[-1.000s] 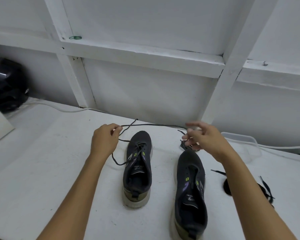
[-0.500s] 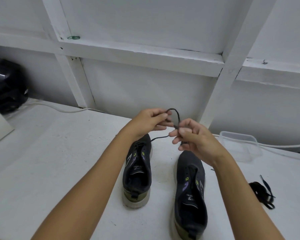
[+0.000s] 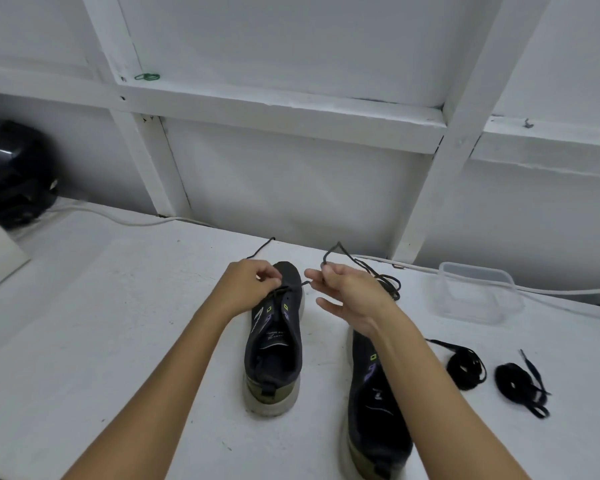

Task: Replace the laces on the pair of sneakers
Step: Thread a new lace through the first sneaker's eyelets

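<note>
Over the left sneaker [image 3: 274,344], left hand [image 3: 248,289] and right hand [image 3: 347,292] each pinch its lace [image 3: 329,254].

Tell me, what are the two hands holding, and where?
Both pinch the thin dark shoelace: the left hand at the left sneaker's front eyelets, the right hand just below a raised loop.

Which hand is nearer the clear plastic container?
Right. The right hand is left of the container, pinching a lace; the left hand is farther left, over the left sneaker.
</note>
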`<state>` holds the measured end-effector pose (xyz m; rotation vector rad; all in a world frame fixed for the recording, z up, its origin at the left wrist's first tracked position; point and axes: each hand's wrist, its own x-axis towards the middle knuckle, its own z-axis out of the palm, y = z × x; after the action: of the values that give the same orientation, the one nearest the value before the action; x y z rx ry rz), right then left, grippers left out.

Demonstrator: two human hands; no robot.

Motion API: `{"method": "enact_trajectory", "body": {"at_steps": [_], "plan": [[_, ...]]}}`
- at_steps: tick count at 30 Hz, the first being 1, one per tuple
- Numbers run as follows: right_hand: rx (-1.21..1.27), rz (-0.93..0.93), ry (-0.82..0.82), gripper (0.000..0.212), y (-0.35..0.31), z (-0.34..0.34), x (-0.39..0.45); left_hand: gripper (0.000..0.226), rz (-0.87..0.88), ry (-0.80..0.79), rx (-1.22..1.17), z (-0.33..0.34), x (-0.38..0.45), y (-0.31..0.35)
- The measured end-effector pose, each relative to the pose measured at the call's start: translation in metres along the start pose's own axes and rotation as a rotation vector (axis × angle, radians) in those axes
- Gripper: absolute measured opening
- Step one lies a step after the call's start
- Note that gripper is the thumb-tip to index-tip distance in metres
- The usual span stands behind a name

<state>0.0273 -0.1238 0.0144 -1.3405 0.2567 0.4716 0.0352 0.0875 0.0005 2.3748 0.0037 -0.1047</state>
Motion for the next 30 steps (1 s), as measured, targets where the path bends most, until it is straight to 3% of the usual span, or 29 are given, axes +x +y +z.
{"method": "enact_trajectory", "body": {"at_steps": [4, 7, 12, 21, 30], "plan": [[0.126, 0.050, 0.313, 0.013, 0.012, 0.024, 0.012, 0.012, -0.018, 0.010, 0.046, 0.007, -0.011, -0.011], [0.262, 0.034, 0.376, 0.010, 0.030, 0.040, 0.014, 0.015, -0.022, -0.003, 0.049, 0.015, -0.015, -0.014], [0.228, 0.013, 0.405, 0.019, 0.059, 0.051, 0.011, 0.019, -0.024, -0.007, 0.053, 0.024, -0.018, -0.017], [-0.238, -0.130, 0.514, 0.010, 0.063, 0.059, 0.013, 0.021, -0.006, 0.012, -0.038, 0.028, -0.020, -0.019], [-0.443, -0.223, 0.569, 0.016, 0.062, 0.059, 0.013, 0.019, -0.005, 0.029, -0.119, 0.031, -0.020, -0.025]]}}
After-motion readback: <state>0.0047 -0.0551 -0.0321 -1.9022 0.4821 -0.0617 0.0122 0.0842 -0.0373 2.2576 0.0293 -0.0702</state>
